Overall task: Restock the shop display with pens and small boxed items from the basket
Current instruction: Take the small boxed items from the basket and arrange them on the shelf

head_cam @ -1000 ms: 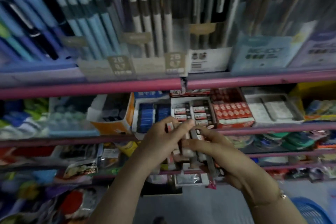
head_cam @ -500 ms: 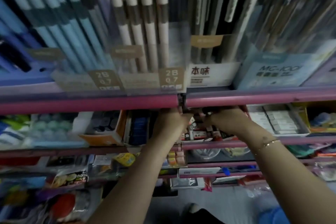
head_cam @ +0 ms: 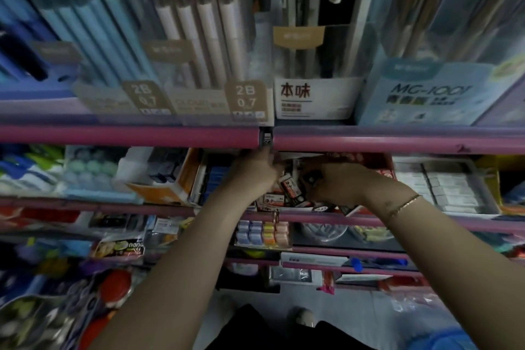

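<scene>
- Both hands reach under the pink rail [head_cam: 127,136]: the left hand [head_cam: 252,176] seems curled on small boxes [head_cam: 287,187]; the right hand [head_cam: 338,182] grips a dark box [head_cam: 311,177].
- Better to lay each box flat and in rows.
- The labels above read "2B 0.7" [head_cam: 245,96] and "MC-1001" [head_cam: 429,91].

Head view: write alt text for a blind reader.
Both hands, left hand and right hand, reach under a pink shelf rail into a tray of small boxed items. Pens stand above.
</scene>
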`<state>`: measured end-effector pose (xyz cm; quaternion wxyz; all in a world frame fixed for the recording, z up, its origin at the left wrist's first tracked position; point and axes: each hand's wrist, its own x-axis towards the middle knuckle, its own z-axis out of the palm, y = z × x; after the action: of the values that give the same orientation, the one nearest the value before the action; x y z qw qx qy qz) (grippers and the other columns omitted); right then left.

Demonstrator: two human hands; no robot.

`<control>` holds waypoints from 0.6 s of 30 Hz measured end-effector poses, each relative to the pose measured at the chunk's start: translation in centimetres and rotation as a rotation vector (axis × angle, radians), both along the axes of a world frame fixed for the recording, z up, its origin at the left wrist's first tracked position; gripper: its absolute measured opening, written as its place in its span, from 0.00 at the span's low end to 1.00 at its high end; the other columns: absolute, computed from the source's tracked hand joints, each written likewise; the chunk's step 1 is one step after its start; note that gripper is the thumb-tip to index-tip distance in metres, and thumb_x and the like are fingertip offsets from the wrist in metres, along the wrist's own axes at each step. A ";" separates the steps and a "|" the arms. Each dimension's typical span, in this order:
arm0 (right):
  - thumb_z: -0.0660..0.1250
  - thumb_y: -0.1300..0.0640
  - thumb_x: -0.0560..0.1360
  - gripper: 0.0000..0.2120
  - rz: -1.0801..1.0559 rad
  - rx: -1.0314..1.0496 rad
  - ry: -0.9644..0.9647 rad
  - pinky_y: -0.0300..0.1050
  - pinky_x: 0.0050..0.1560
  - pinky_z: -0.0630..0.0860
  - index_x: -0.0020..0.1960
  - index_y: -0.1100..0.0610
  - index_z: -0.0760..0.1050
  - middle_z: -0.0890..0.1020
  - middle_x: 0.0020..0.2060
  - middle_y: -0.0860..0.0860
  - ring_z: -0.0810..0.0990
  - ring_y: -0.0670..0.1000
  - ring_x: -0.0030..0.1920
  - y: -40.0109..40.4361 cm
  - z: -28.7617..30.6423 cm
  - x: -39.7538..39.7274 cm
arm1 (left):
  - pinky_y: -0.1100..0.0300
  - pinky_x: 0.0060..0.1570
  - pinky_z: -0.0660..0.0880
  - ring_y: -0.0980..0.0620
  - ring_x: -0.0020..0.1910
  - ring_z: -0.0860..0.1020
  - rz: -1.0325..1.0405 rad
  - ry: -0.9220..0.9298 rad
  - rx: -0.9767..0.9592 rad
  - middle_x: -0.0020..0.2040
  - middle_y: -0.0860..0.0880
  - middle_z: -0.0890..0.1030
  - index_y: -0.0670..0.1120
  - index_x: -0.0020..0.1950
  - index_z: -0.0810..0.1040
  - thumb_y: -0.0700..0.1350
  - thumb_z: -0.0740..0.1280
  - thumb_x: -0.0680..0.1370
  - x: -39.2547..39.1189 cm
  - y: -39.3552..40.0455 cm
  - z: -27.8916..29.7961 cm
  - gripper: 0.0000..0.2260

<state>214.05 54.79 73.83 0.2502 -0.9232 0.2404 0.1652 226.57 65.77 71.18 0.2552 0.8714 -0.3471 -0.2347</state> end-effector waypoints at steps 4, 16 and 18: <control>0.61 0.52 0.77 0.12 -0.014 0.033 -0.020 0.44 0.55 0.74 0.59 0.52 0.76 0.80 0.54 0.52 0.77 0.53 0.54 -0.5 0.4 0.1 | 0.69 0.16 0.64 0.63 0.18 0.73 0.363 0.199 -0.315 0.32 0.49 0.76 0.49 0.45 0.73 0.55 0.64 0.78 0.0 1.4 -0.1 0.10; 0.75 0.51 0.66 0.10 -0.442 0.885 -0.482 0.39 0.41 0.79 0.46 0.53 0.82 0.85 0.41 0.46 0.84 0.46 0.42 3.1 0.1 -1.1 | 0.51 0.43 0.77 0.41 0.48 0.80 0.892 0.773 -0.409 0.54 0.41 0.80 0.44 0.61 0.78 0.69 0.56 0.75 -3.1 2.7 -0.2 0.31; 0.76 0.50 0.66 0.13 -0.367 0.840 -0.496 0.34 0.42 0.79 0.49 0.46 0.80 0.84 0.44 0.41 0.82 0.40 0.44 4.3 0.0 -1.2 | 0.45 0.52 0.76 0.40 0.56 0.78 0.928 0.695 -0.488 0.60 0.41 0.79 0.45 0.65 0.75 0.70 0.55 0.75 -3.9 2.3 -0.1 0.33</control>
<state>212.80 59.13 73.83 0.6732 -0.6975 0.2447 -0.0226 222.72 68.11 71.07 0.6198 0.7209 0.1268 -0.2830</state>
